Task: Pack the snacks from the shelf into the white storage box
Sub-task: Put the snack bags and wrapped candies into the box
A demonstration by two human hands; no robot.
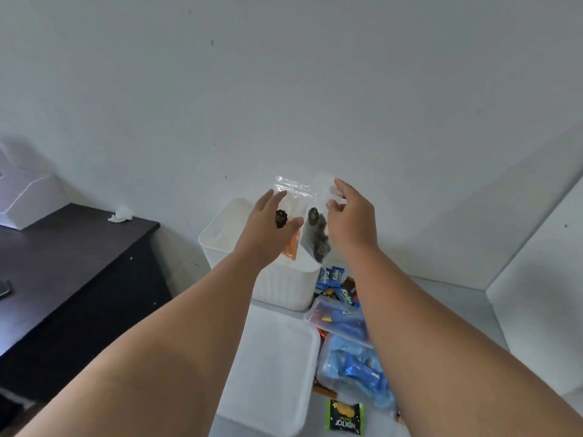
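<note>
Both my hands are raised over the open white storage box (220, 230), which stands against the wall. My left hand (268, 228) holds a clear zip pouch with orange snacks (291, 247) by thumb and fingers. My right hand (351, 216) pinches the top of a second clear pouch with dark snacks (317, 239). The two pouches hang side by side, touching, just above the box's opening. More snacks lie on the white shelf to the right of the box: blue wrapped bars (334, 283) and clear bags of blue packets (353, 370).
The box's white lid (271, 367) lies flat in front of the box. A green and black snack packet (345, 417) sits at the near edge. A dark wooden desk (72, 272) stands to the left, with a crumpled tissue (121, 214) and a white object on it.
</note>
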